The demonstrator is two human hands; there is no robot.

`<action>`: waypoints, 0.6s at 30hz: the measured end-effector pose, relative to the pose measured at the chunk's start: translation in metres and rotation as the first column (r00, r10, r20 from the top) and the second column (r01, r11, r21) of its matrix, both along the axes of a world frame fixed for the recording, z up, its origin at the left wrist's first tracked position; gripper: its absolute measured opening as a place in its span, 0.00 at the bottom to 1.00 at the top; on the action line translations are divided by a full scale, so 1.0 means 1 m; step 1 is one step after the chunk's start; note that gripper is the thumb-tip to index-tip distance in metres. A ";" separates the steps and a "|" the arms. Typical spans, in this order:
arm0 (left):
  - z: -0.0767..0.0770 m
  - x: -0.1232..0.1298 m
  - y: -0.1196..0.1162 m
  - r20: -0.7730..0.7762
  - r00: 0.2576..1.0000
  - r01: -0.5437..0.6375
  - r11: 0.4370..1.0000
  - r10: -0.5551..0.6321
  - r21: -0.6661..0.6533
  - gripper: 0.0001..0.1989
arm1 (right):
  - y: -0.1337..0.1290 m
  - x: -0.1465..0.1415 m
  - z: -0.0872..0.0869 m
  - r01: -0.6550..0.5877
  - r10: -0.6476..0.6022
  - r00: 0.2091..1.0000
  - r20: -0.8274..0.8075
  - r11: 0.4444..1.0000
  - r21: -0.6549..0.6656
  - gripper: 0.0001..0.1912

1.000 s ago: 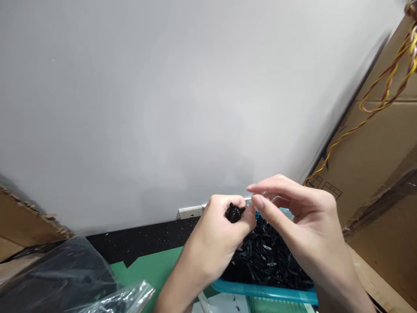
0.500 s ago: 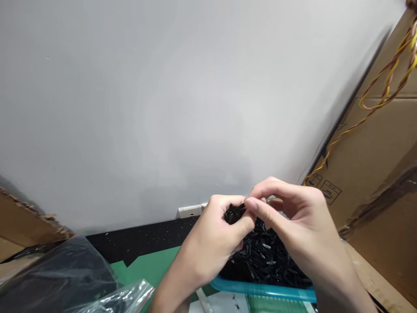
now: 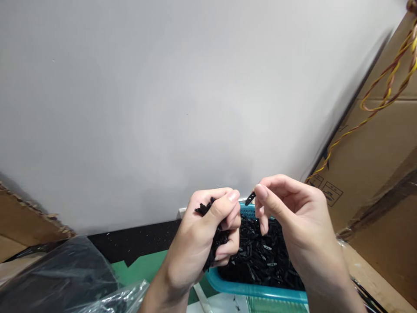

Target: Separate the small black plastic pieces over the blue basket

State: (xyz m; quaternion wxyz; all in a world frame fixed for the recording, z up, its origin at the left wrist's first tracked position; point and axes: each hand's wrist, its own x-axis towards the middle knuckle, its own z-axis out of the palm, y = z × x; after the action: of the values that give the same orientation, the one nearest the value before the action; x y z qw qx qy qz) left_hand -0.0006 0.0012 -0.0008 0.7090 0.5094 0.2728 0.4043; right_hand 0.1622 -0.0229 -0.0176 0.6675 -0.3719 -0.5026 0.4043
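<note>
My left hand [image 3: 198, 243] is closed around a bunch of small black plastic parts [image 3: 217, 240], which stick out above and below its fingers. My right hand [image 3: 293, 217] pinches a single small black part [image 3: 250, 198] between thumb and forefinger, just to the right of the left hand. Both hands hover over a blue plastic basket [image 3: 257, 290] filled with several more of the same black parts [image 3: 263, 256].
A white wall fills the upper view. A large cardboard box [image 3: 374, 165] leans at the right with twisted yellow and red wires [image 3: 387, 87] hanging over it. Black plastic bags [image 3: 65, 278] lie at the lower left on a green mat [image 3: 143, 267].
My right hand met the left hand and pulled one black part out of the bunch, then drew away to the right. The left hand turned and rose, showing more of its bunch.
</note>
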 end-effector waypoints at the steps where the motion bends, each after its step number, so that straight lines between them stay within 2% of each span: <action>1: 0.000 0.000 0.000 -0.002 1.000 0.004 1.000 -0.004 -0.008 0.25 | 0.001 -0.003 -0.001 0.007 -0.007 1.000 -0.019 1.000 0.003 0.07; 7: -0.005 0.002 0.001 0.023 0.999 0.039 0.999 -0.039 -0.019 0.25 | 0.004 -0.015 -0.004 -0.014 0.014 0.995 -0.097 1.000 -0.001 0.05; 10: -0.005 0.003 0.001 0.049 0.999 0.005 1.000 -0.005 -0.010 0.24 | 0.004 -0.013 -0.004 -0.027 0.026 0.997 -0.071 1.000 -0.001 0.05; 14: -0.001 0.004 0.000 0.088 0.993 -0.077 0.994 0.084 -0.079 0.23 | 0.002 -0.010 -0.002 -0.085 0.085 0.994 -0.067 0.996 0.001 0.05; 18: -0.001 0.003 -0.001 0.112 0.991 -0.070 0.993 0.080 -0.093 0.22 | 0.002 -0.012 -0.001 -0.101 0.099 0.992 -0.075 0.995 -0.018 0.07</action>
State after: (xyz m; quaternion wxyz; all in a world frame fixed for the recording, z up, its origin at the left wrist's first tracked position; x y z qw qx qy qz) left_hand 0.0024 0.0000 -0.0014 0.7299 0.4425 0.2680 0.4468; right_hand 0.1504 -0.0205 -0.0182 0.6605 -0.3384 -0.4909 0.4563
